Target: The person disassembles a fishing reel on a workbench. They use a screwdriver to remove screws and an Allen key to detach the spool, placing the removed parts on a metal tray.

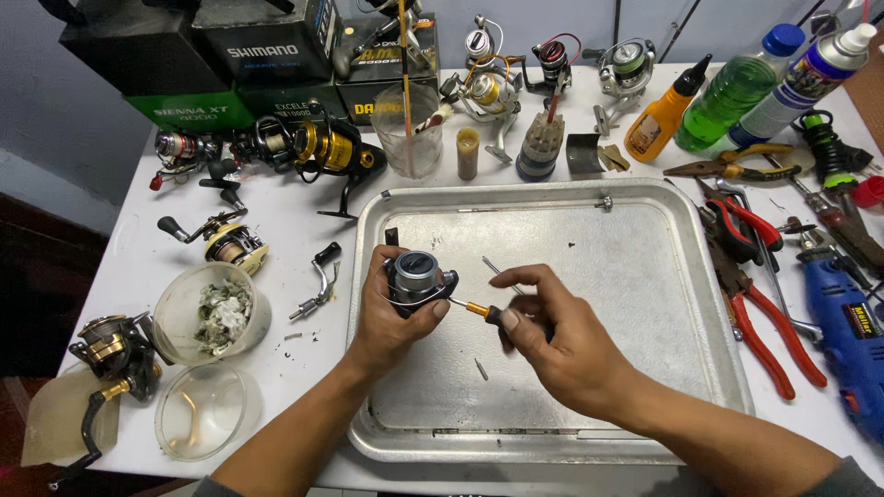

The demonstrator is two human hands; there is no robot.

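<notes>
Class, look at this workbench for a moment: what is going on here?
A person is working on a fishing reel over a metal tray. The left hand holds the reel body, while the right hand presses a small screwdriver against its side. Other reels, pliers and bottles lie around the tray on the white table.

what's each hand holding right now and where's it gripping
Left hand wraps the body of a fishing reel; right hand pinches a small screwdriver by its handle.

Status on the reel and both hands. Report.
Left hand gripping dark spinning reel over metal tray. Right hand holding small screwdriver, tip at the reel's side. Nothing between them.
</notes>
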